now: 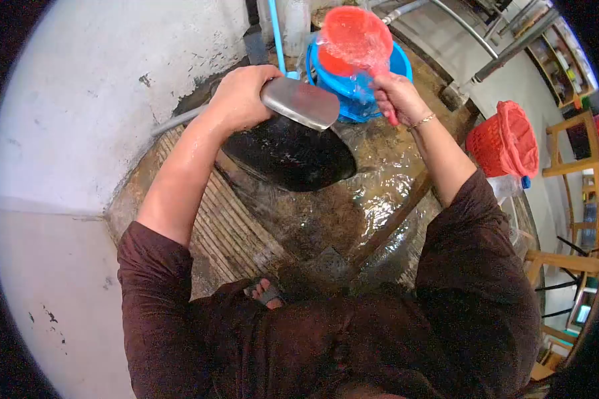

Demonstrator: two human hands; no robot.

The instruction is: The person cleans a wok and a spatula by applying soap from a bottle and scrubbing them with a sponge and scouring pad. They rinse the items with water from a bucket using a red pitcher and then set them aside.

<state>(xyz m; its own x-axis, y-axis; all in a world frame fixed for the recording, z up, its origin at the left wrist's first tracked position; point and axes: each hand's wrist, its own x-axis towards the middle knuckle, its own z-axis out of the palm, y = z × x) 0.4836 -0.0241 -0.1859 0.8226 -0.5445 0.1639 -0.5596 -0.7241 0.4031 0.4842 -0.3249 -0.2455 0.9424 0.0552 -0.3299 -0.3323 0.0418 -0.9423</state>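
Observation:
My left hand (243, 96) is closed around one end of a metal spatula (303, 104) with a broad, slightly curved blade. Below it a dark wok (289, 153) lies tilted on the wet floor, partly covered by the hand and blade. With fingers wrapped round its handle, my right hand (400, 98) holds a red plastic water dipper (354, 41). Water splashes in the dipper's bowl and near its handle. The dipper is over a blue bucket (400, 63), hiding much of the bucket's opening.
A floor drain (331, 264) lies in the wet concrete near my sandalled foot (265, 292). A white wall (113, 100) rises at left, with a grey pipe (178, 121) along its base. On the right stand a lined red bin (496, 141) and wooden stools (569, 263).

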